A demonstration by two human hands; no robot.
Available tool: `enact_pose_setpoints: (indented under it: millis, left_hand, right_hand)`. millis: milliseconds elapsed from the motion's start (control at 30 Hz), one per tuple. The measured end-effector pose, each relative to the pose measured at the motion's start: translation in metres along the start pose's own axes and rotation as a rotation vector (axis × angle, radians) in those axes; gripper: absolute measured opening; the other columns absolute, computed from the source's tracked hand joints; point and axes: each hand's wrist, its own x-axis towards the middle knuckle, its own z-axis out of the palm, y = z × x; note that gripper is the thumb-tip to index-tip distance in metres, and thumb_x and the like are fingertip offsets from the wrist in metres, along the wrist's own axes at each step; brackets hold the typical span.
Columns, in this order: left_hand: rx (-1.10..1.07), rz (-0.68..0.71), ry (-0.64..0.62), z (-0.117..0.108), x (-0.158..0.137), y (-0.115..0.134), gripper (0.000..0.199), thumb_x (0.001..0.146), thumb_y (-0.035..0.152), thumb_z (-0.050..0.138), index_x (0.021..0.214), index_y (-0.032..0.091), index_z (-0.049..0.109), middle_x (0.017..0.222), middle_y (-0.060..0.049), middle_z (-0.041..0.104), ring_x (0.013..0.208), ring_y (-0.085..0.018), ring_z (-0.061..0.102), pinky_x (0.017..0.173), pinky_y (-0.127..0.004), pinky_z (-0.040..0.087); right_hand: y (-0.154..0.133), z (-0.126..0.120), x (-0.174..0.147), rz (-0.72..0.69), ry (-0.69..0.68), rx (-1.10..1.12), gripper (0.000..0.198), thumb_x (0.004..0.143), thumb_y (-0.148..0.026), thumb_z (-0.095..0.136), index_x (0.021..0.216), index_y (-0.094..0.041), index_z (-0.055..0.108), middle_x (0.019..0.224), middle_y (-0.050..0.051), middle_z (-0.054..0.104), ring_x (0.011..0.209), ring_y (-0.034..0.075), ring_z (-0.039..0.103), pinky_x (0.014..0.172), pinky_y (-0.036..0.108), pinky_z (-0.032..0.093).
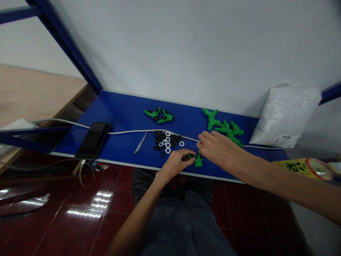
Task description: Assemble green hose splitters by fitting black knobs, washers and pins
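Near the front edge of the blue shelf, a green Y-shaped hose connector (198, 161) is between my two hands. My left hand (177, 161) has its thumb and fingers closed on the connector's left arm. From the right, my right hand (211, 145) reaches over, its curled fingers on the connector's other arm; the fingertips are partly hidden. Left of the hands lie black rubber rings (157, 138) and white washers (167, 145) in a loose pile. A screwdriver (140, 144) with a clear handle rests left of that pile.
Two green connectors with black parts (159, 115) lie at the back. Several plain green connectors (226, 128) are heaped behind my right hand. A white cable (128, 131) crosses the blue shelf (122, 106). A phone (93, 140) lies left; a white plastic-wrapped package (287, 115) stands right.
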Motion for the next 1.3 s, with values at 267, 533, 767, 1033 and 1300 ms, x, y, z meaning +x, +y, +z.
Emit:
enact_pose_setpoints:
  millis: [267,533,767,1033,1300]
  left_hand:
    - [0.019,0.029,0.008,0.0,0.001,0.0,0.023,0.091,0.023,0.068,0.113,0.02,0.075,0.112,-0.004,0.078,0.093,-0.019,0.072,0.09,-0.028,0.053]
    - [0.008,0.048,0.017,0.002,0.0,-0.003,0.025,0.092,0.025,0.067,0.116,0.021,0.074,0.11,-0.003,0.078,0.09,-0.018,0.072,0.088,-0.027,0.052]
    - [0.02,0.056,0.019,0.001,0.0,-0.003,0.021,0.092,0.023,0.067,0.111,0.02,0.075,0.11,-0.004,0.078,0.092,-0.019,0.072,0.089,-0.028,0.052]
    - [0.025,0.045,0.013,0.002,0.0,-0.002,0.023,0.091,0.023,0.067,0.113,0.02,0.074,0.11,-0.003,0.078,0.089,-0.018,0.072,0.086,-0.027,0.054]
    - [0.024,0.065,0.026,0.004,0.0,-0.006,0.026,0.091,0.022,0.068,0.116,0.021,0.074,0.112,-0.003,0.078,0.092,-0.019,0.073,0.089,-0.028,0.054]
  right_hand:
    - [-0.003,0.008,-0.007,-0.082,0.068,0.003,0.031,0.083,-0.007,0.063,0.112,-0.016,0.062,0.113,0.012,0.066,0.099,0.027,0.059,0.08,0.036,0.042]
    - [-0.005,-0.002,0.003,-0.017,-0.016,0.013,0.015,0.085,-0.004,0.061,0.083,-0.017,0.067,0.083,0.01,0.067,0.088,0.027,0.059,0.07,0.036,0.038]
    - [-0.005,0.021,-0.008,-0.049,0.057,0.133,0.042,0.077,-0.008,0.067,0.117,-0.018,0.06,0.118,0.014,0.064,0.107,0.031,0.057,0.081,0.038,0.042]
    - [0.001,-0.007,-0.001,-0.08,-0.067,0.159,0.03,0.082,-0.003,0.062,0.11,-0.013,0.062,0.102,0.014,0.069,0.087,0.027,0.065,0.068,0.036,0.044]
    - [0.001,-0.045,0.0,-0.019,-0.186,0.235,0.018,0.087,0.001,0.059,0.098,-0.011,0.067,0.095,0.014,0.073,0.083,0.026,0.069,0.064,0.032,0.041]
